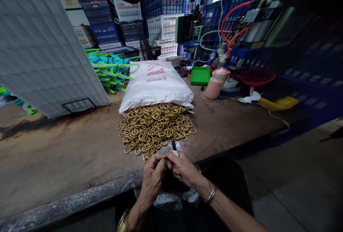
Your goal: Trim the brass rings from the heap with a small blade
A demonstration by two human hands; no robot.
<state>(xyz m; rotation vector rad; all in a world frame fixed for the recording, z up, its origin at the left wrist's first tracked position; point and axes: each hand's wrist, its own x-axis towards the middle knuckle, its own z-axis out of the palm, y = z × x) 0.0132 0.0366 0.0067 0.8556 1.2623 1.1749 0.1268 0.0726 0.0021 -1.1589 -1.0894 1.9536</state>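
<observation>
My left hand (154,174) pinches a brass-coloured ring (164,157) between thumb and fingers, just past the table's front edge. Closed around a slim, knife-like black-and-white tool (174,148) is my right hand (186,167), its fingers meeting the left at the ring. The tool's black end points away from me, and its lower end is hidden in the hand. Directly beyond both hands, a heap of brass-coloured rings (154,125) spills from the mouth of a white woven sack (158,82) with red print, which lies on the wooden table (88,153).
A grey ribbed panel (50,46) stands at left, beside a pile of green and blue plastic pieces (111,67). At right are a pink bottle (216,82), a green tray (200,76), a yellow scoop (280,103) and a machine with red hoses (252,25). Stacked crates (164,25) fill the back.
</observation>
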